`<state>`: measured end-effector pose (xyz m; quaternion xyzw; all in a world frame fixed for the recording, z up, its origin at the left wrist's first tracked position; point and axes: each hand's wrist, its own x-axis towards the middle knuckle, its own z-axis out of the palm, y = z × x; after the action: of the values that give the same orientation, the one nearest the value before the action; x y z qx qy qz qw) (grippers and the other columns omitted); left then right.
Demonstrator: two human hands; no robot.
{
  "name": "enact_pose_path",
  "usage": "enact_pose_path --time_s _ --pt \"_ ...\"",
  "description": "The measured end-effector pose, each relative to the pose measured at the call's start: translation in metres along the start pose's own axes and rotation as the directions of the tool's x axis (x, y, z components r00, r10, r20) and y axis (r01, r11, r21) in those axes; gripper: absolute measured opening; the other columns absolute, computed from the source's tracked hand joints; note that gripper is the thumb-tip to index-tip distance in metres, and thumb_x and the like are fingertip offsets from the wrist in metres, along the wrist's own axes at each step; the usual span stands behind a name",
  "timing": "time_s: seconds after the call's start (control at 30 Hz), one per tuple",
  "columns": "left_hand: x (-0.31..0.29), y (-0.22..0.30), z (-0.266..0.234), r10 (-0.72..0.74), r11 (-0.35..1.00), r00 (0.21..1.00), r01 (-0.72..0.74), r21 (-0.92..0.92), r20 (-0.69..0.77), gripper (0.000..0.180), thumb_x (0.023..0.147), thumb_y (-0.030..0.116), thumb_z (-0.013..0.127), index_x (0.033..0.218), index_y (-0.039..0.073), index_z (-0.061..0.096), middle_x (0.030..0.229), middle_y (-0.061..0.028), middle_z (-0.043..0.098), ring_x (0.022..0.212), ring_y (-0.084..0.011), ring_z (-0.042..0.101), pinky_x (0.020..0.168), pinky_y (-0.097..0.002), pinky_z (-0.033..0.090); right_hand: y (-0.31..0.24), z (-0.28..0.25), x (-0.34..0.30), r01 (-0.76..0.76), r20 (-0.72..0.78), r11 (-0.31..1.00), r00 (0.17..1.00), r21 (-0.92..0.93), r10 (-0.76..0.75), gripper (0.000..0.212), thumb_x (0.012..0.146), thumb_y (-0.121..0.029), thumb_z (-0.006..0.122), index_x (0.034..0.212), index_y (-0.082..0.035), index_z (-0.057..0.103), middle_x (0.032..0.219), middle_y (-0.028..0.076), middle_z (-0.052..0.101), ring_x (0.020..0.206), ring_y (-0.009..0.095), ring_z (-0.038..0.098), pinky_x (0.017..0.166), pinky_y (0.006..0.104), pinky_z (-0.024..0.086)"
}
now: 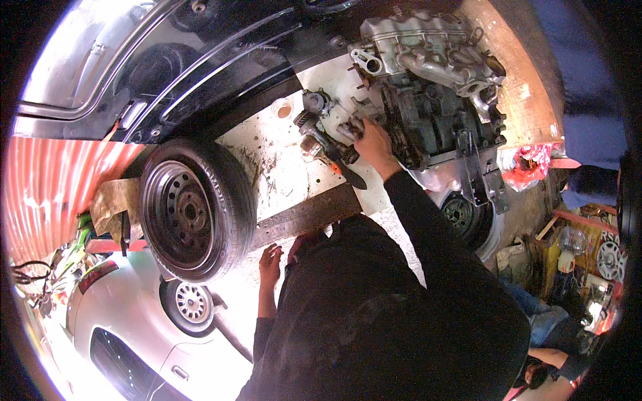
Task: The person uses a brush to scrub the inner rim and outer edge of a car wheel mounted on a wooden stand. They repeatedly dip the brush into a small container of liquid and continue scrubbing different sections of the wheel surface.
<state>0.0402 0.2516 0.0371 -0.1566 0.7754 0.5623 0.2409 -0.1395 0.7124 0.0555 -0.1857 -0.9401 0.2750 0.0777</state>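
My right hand (376, 144) reaches over a white, grease-stained bench top (251, 144). Its fingers close on a small grey metal part (350, 128) beside an engine block (428, 120). Just left of that hand lie a toothed metal shaft (324, 139) and a round metal fitting (316, 101). A dark flat piece with an orange end (351, 176) rests at the bench's near edge. My left hand (269, 266) hangs low, near a tyre on a steel wheel (241, 207), its fingers loosely bent and apart with nothing visible in them.
A dark car panel (221, 67) spans the far left. Below the upright wheel stands a silver car (127, 307). A second wheel (461, 217) sits under the engine; a red-and-white plastic bag (525, 167) is to its right. Another person's jeans (538, 314) show at lower right.
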Motion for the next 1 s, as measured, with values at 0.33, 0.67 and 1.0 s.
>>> enact_pose_path --time_s 0.33,0.67,1.0 --pt "-0.031 0.015 0.031 0.012 0.999 0.995 -0.016 -0.048 -0.097 0.040 0.102 0.023 0.065 0.132 -0.002 0.058 0.122 -0.0159 0.069 0.107 -0.0212 0.069 0.090 -0.0336 0.055 -0.058 0.029 0.115 0.427 0.190 0.885 0.899 -0.184 -0.394 0.055 0.079 -0.011 0.070 0.133 -0.012 0.061 0.110 0.016 0.068 0.100 0.035 0.069 0.085 0.0455 0.056" --pt "-0.093 -0.048 0.024 -0.228 0.967 0.924 0.179 -0.180 -0.306 0.044 0.099 0.025 0.069 0.131 -0.003 0.060 0.120 -0.0176 0.069 0.103 -0.0237 0.070 0.090 -0.0360 0.057 -0.046 0.056 0.153 0.653 0.218 0.757 0.740 -0.006 -0.637 0.069 0.071 -0.014 0.079 0.137 -0.012 0.059 0.121 0.012 0.068 0.111 0.032 0.065 0.094 0.0425 0.054" --pt "-0.074 -0.025 0.016 -0.135 0.985 0.956 0.100 -0.141 -0.261 0.035 0.101 0.019 0.066 0.128 -0.003 0.062 0.120 -0.0156 0.069 0.106 -0.0226 0.069 0.091 -0.0357 0.057 -0.063 0.045 0.152 0.392 0.398 0.917 0.855 -0.076 -0.333 0.072 0.072 -0.027 0.084 0.137 -0.009 0.058 0.124 0.016 0.068 0.113 0.035 0.066 0.095 0.0434 0.054"
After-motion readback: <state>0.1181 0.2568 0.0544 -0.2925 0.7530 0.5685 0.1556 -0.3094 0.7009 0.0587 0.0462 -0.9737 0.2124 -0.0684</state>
